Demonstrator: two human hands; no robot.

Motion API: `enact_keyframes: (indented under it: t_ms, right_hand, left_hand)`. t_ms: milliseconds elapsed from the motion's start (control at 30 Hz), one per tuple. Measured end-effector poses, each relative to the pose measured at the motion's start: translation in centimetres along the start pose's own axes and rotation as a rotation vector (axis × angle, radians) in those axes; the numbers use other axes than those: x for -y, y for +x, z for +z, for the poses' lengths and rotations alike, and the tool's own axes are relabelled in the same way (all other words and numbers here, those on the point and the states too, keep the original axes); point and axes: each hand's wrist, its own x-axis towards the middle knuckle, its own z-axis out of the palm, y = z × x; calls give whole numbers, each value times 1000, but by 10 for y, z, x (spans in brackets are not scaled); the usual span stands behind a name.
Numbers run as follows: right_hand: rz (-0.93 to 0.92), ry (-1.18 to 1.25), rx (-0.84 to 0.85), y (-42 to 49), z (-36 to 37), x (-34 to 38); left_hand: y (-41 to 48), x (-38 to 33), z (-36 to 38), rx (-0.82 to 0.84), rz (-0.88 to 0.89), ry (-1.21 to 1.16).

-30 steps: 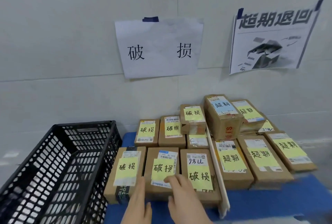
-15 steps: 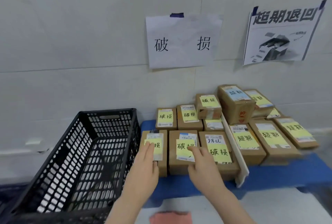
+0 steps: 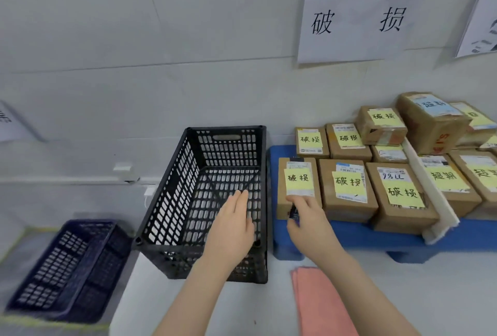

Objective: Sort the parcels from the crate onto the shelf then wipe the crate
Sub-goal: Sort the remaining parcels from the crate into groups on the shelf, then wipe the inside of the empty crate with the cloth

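The black plastic crate (image 3: 164, 209) stands on the white surface with nothing inside it. My left hand (image 3: 231, 228) hovers over its near right corner, fingers straight and together, holding nothing. Brown parcels with yellow notes lie in rows on the low blue shelf (image 3: 363, 236). My right hand (image 3: 306, 225) is at the front face of the front-left parcel (image 3: 298, 182), fingertips touching its lower edge and loosely bent. A folded pink cloth (image 3: 320, 303) lies on the surface below my right forearm.
A white divider strip (image 3: 430, 195) separates the left group of parcels from the right group. A paper sign (image 3: 357, 18) is taped to the wall above them. A dark blue crate (image 3: 67, 268) sits lower at the far left.
My view has swung left and pulled back. My left hand has left the front-left parcel and moved over the black crate. My right hand has shifted from the middle parcel to the front-left one.
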Motion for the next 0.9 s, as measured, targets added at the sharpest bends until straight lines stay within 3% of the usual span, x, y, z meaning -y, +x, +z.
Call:
enact_keyframes:
  t_ms: [167,267,400,600,833,900]
  right_hand:
    - [22,-20,50,13,14,-19]
    - [197,-126,193,-2,30,-65]
    - [466,-330,470,-46,63,-135]
    - [904,-159,239,-76,68,-179]
    - [1013,-107,194,-66,77,-186]
    - [1065,41,171,-68,78,-176]
  left_hand:
    - [-10,25,4,10,-123,-5]
    - [-26,38,19,68,-202,12]
    - [-39,40,48,114,-245,226]
    - [-34,30,60,135,-278,335]
    - [-36,31,62,103,-272,334]
    - [-38,31,62,89,-263,338]
